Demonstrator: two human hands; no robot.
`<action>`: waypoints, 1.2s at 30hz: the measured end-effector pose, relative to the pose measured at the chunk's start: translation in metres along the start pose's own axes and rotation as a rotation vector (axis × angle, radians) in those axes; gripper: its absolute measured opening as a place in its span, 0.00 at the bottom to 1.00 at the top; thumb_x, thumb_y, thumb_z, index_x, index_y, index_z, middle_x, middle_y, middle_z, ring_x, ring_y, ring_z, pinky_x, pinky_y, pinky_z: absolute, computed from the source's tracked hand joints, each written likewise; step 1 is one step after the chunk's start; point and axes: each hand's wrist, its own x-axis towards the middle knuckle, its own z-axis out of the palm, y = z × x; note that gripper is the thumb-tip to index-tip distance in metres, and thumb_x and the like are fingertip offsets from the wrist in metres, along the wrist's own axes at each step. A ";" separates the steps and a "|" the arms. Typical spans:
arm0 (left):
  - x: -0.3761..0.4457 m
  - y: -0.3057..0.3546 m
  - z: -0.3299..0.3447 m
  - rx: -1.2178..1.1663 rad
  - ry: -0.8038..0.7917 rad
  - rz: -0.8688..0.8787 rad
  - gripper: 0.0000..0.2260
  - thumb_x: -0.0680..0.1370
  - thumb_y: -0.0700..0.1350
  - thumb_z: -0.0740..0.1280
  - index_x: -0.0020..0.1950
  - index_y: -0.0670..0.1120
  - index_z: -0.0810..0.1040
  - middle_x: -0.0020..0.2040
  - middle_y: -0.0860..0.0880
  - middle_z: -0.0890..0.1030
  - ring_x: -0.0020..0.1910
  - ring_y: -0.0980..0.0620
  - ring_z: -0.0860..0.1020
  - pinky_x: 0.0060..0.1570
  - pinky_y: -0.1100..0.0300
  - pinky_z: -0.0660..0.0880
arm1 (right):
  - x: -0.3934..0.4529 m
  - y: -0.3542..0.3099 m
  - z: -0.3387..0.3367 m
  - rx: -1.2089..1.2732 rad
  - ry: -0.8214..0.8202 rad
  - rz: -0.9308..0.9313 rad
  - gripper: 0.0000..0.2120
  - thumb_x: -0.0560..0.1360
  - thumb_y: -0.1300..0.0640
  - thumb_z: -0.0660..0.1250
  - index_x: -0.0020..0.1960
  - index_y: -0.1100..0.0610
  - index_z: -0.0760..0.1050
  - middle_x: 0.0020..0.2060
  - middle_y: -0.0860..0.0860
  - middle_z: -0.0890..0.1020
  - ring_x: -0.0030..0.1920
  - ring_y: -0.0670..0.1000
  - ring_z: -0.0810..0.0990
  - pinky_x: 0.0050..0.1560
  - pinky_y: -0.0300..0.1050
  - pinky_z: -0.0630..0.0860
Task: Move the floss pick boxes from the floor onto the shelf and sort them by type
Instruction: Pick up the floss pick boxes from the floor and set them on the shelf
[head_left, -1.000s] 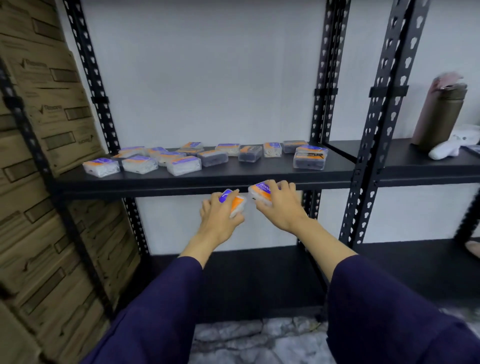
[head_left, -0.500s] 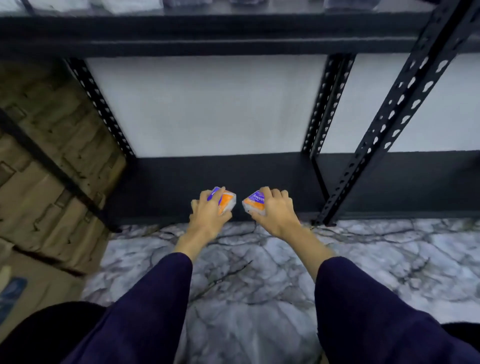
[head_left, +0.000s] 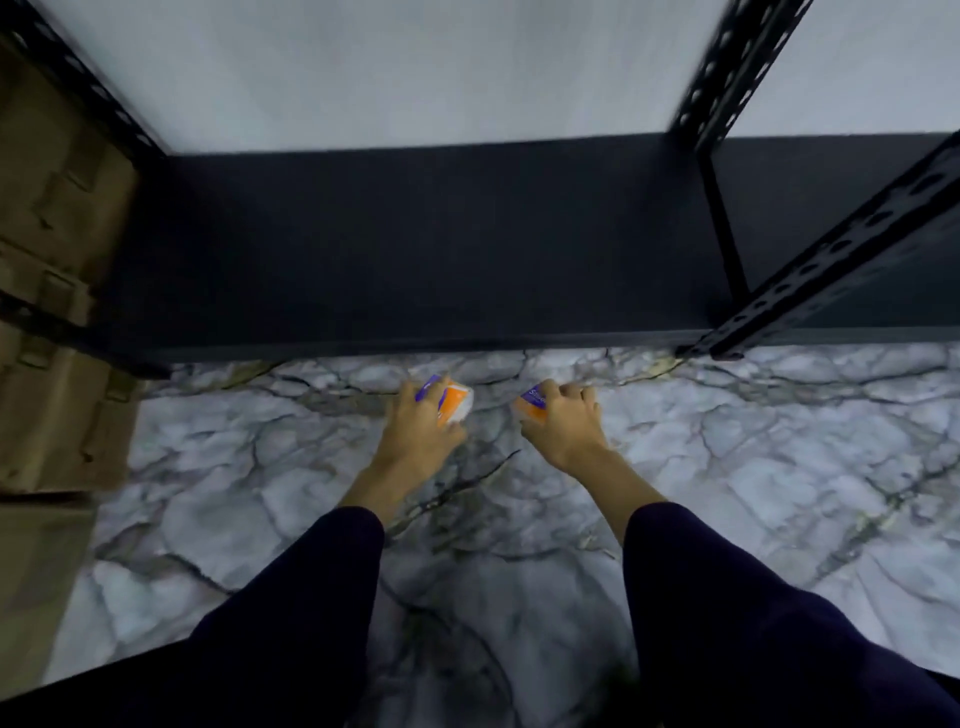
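Left hand: the left hand (head_left: 422, 435) has its fingers curled round a floss pick box (head_left: 454, 404) with an orange and purple label, held over the marble floor (head_left: 753, 467) just near of the shelf edge.
Right hand: the right hand (head_left: 563, 423) grips a second floss pick box (head_left: 534, 405), its purple and orange face turned left; the two boxes are near each other but apart.
Bottom shelf: the black bottom shelf (head_left: 415, 244) runs across the far side, with perforated black uprights (head_left: 821, 270) at the right.
Left side: brown cardboard cartons (head_left: 57, 291) are stacked at the left edge.
Sleeves: dark sleeves (head_left: 727, 613) cover both forearms in the near part of the view.
Change: a second ago both hands were level with the upper shelf that carries the rows of boxes; the view has since tipped down, the upper shelf has gone out of sight, and the hands now hang over the floor, each gripping the same box as before.
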 end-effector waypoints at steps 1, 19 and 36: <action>0.006 -0.006 0.006 0.011 -0.014 -0.004 0.32 0.76 0.46 0.66 0.77 0.51 0.58 0.72 0.41 0.60 0.69 0.38 0.62 0.68 0.49 0.63 | 0.007 0.000 0.008 0.013 0.019 -0.003 0.26 0.76 0.48 0.64 0.69 0.57 0.63 0.65 0.60 0.69 0.64 0.62 0.64 0.63 0.53 0.64; 0.055 -0.045 0.073 0.236 -0.117 0.047 0.32 0.79 0.53 0.65 0.78 0.53 0.52 0.79 0.47 0.48 0.76 0.44 0.52 0.73 0.43 0.54 | 0.040 0.015 0.054 -0.043 -0.024 -0.044 0.28 0.77 0.50 0.65 0.74 0.56 0.60 0.68 0.60 0.67 0.64 0.61 0.66 0.62 0.51 0.67; -0.070 0.130 -0.159 0.379 0.070 0.277 0.11 0.80 0.50 0.60 0.59 0.50 0.77 0.57 0.49 0.79 0.55 0.47 0.78 0.52 0.53 0.74 | -0.109 -0.078 -0.197 -0.119 0.203 -0.168 0.11 0.79 0.57 0.57 0.57 0.59 0.74 0.55 0.58 0.78 0.52 0.62 0.77 0.47 0.50 0.74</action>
